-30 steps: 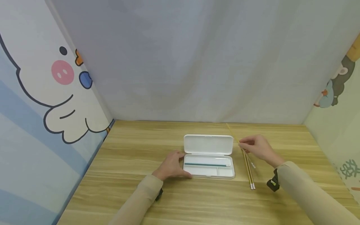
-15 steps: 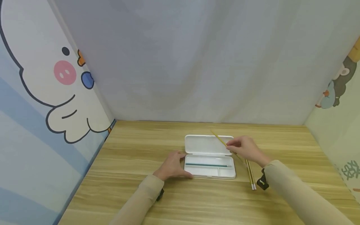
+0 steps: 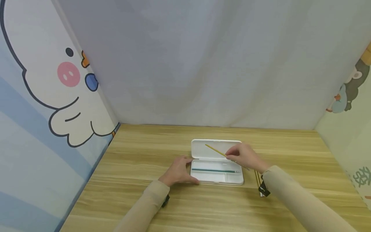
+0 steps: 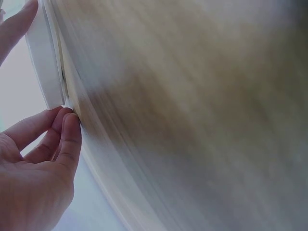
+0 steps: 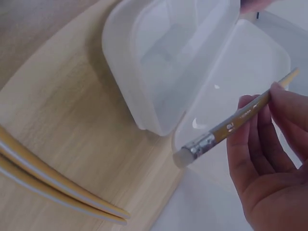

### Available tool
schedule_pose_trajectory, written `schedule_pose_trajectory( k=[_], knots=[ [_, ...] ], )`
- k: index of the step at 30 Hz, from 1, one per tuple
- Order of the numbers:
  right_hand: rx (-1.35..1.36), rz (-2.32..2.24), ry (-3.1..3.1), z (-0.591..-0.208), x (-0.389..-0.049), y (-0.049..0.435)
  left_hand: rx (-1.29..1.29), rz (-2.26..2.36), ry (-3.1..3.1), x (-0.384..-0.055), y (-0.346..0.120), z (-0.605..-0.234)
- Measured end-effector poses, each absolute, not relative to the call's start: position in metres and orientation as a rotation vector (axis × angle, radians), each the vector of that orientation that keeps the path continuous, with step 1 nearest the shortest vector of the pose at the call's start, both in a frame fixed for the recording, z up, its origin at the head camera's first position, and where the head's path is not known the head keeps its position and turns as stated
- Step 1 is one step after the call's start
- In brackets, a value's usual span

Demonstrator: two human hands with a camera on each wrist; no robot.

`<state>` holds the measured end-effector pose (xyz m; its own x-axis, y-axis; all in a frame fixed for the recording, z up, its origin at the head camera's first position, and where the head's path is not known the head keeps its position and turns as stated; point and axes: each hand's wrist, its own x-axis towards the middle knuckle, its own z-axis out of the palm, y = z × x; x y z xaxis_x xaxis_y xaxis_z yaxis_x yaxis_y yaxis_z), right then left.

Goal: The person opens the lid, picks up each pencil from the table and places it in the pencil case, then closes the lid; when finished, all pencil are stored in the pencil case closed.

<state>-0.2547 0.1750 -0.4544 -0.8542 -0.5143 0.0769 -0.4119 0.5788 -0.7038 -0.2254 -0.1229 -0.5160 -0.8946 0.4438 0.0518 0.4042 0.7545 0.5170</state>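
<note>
A slim yellow pencil (image 3: 215,150) with silver ferrule (image 5: 204,145) was pinched by the right hand (image 3: 244,157) over the open white case (image 3: 211,177), gripped by the left hand (image 3: 177,171) toward the far edge of the surface (image 3: 145,141)

A pencil (image 3: 214,170) is contained in the case (image 3: 208,177), its lid (image 3: 200,149) set behind; rightward on the counter (image 3: 145,145), two pencils (image 5: 53,176) are laid.
</note>
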Motion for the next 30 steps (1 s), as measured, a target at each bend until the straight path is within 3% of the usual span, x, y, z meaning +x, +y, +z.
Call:
schedule_pose_trajectory(
  k=[19, 30],
  knots=[
    [-0.985, -0.874, 2.716, -0.485, -0.255, 0.143, 0.628, 0.829, 2.852, -0.227, -0.123, -0.518],
    [-0.967, -0.839, 2.723, -0.488, -0.253, 0.133, 0.614, 0.810, 2.850, -0.226, -0.121, -0.516]
  ],
)
